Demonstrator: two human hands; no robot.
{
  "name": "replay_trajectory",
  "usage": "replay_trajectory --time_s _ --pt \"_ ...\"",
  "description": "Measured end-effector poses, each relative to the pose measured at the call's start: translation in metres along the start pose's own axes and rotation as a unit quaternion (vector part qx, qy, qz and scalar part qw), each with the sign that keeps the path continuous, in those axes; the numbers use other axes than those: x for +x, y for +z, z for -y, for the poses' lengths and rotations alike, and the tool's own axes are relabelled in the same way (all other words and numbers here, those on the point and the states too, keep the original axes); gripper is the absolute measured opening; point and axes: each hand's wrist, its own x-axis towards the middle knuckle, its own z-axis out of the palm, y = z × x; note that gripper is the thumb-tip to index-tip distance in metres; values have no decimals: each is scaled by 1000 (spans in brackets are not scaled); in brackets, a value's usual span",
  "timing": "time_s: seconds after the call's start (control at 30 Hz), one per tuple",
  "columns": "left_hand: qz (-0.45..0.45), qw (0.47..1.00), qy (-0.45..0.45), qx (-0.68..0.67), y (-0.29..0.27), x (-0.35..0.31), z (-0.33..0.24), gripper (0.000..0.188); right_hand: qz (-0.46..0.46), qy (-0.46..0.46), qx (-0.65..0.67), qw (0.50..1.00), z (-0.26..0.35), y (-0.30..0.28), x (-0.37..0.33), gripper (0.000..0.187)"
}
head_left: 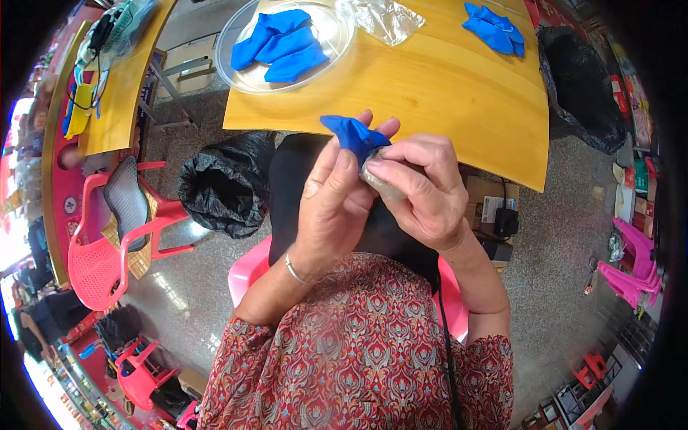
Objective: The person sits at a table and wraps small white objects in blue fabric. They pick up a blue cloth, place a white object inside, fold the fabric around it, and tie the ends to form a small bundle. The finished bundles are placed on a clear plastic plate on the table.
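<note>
In front of my lap, a small piece of blue fabric (352,137) rests between the thumb and fingers of my left hand (337,193). My right hand (426,190) closes in a pinch against the fabric's lower right end. A pale greyish wad (383,183) shows under its fingertips; its kind cannot be made out. Both hands meet at the fabric, just off the table's near edge. More blue fabric pieces (295,64) lie in a round clear plastic tray (342,61) on the table. Another blue bundle (494,30) sits at the table's far right.
The yellow wooden table (401,86) carries a clear plastic bag (383,18) beside the tray. An opened black bag (226,186) stands on the floor to the left, and another black bag (580,86) hangs at the right. A pink chair (100,276) is further left.
</note>
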Motion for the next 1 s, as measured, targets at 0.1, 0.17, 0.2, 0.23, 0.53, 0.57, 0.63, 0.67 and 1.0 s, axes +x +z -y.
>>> replay_trajectory --time_s 0.1,0.17,0.2,0.23,0.53,0.57,0.63,0.67,1.0 --pt "3 998 -22 58 -9 4 -7 43 -1 51 53 997 -5 3 -4 31" --pt "-6 997 -19 71 -16 7 -6 39 -3 115 101 988 -5 5 -4 32" --pt "-16 998 -17 56 -18 6 -6 37 -3 133 121 984 -5 6 -4 32" --pt "-26 999 -15 39 -20 7 -6 36 -3 152 141 978 -6 5 -4 33" --pt "-90 995 37 -26 -24 6 -3 19 9 187 165 968 -13 6 -6 33" --pt "-90 994 44 -38 -23 5 -2 18 7 178 165 970 -14 6 -5 33" --pt "-80 994 47 -59 -21 5 -1 19 4 157 153 976 -15 6 -3 34" --pt "-75 994 49 -69 -20 5 -2 19 5 143 143 979 -15 4 -1 35" --pt "5 853 162 496 -27 15 -34 17 52 35 60 996 -19 -12 10 32"
